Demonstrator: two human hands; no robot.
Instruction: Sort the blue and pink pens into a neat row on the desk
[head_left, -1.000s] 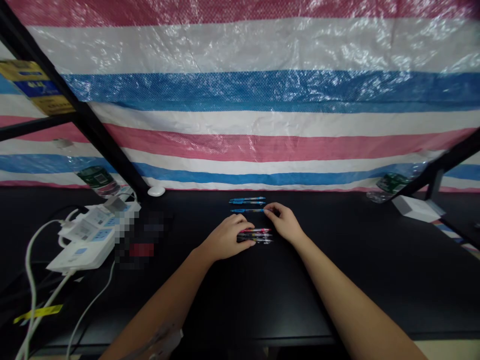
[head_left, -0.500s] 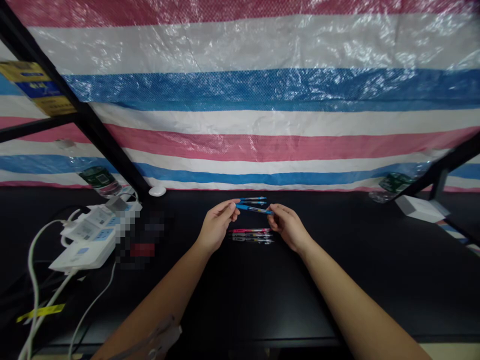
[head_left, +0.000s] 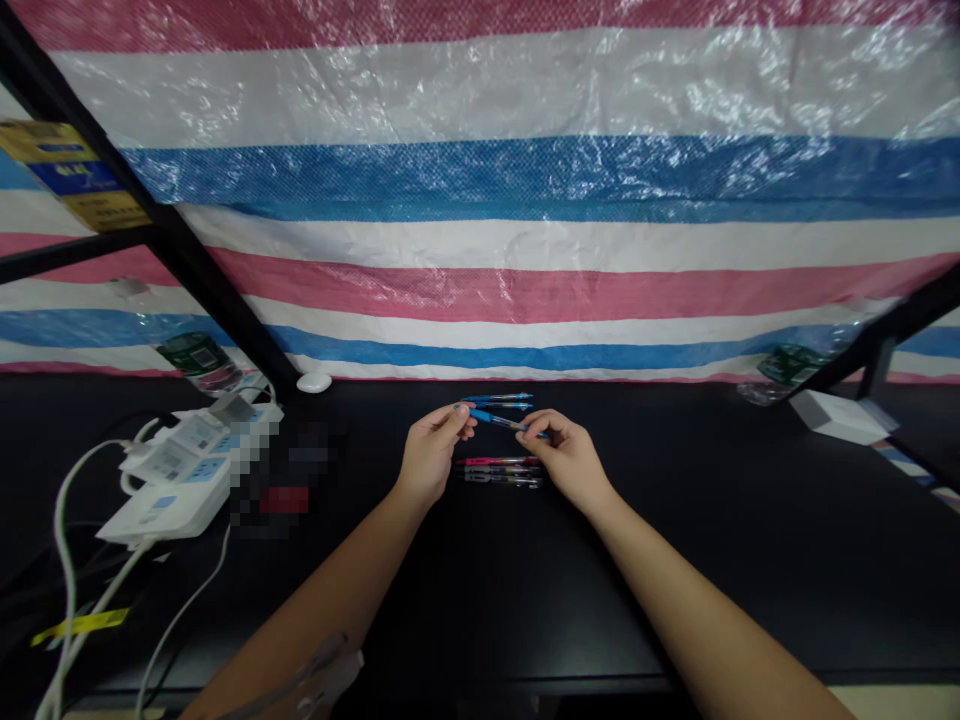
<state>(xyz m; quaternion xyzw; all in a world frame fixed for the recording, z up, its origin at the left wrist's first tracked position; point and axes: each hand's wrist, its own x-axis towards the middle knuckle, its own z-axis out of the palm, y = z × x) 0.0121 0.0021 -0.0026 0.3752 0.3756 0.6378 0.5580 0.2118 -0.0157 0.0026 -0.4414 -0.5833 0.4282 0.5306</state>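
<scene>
A blue pen [head_left: 491, 418] is held between my two hands, tilted a little down to the right. My left hand [head_left: 437, 440] pinches its left end between thumb and fingers. The fingers of my right hand [head_left: 564, 447] are closed around the pen's right part, covering its end. Just beyond it, two more blue pens [head_left: 510, 401] lie side by side on the black table [head_left: 480, 580]. Nearer to me lie a pink pen [head_left: 495, 462] and dark or clear pens [head_left: 499, 480], their right ends close to my right hand.
At the left stands a white power strip [head_left: 169, 505] with plugs and cables. A white rounded object [head_left: 314, 382] lies by the striped sheet [head_left: 525, 295] at the back. Plastic bottles [head_left: 199, 360] are at both sides, and a white box [head_left: 840, 417] sits at the right.
My right hand has slid left along the blue pen, now covering more of its right end. My left hand has shifted slightly left with the pen.
</scene>
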